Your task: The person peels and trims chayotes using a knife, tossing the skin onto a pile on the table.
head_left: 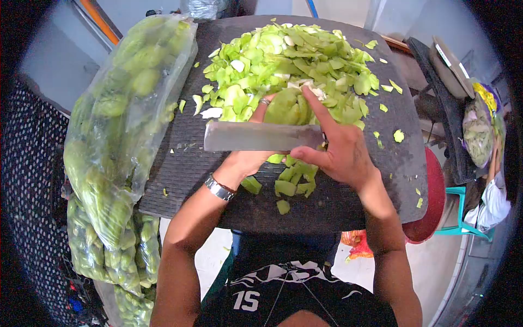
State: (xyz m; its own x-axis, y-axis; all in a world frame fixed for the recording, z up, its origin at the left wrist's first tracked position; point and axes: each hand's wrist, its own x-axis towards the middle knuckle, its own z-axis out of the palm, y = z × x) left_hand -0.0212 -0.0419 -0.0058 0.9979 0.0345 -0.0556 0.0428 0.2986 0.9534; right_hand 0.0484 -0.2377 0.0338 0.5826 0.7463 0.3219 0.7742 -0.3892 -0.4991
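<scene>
A pale green chayote is held over the dark table, with my left hand wrapped round its near and left side. Part of that hand is hidden behind a wide cleaver-like knife blade. The blade lies level across the chayote's near side, its free end to the left. My right hand grips the knife, with the index finger stretched forward along the chayote's right side and the thumb near the blade. The knife's handle is hidden in the palm. Beyond both hands rises a large heap of sliced chayote.
Loose green pieces lie at the table's near side. A long clear bag of whole chayotes rests along the left edge, with more filled bags below. A red stool and a teal chair stand right.
</scene>
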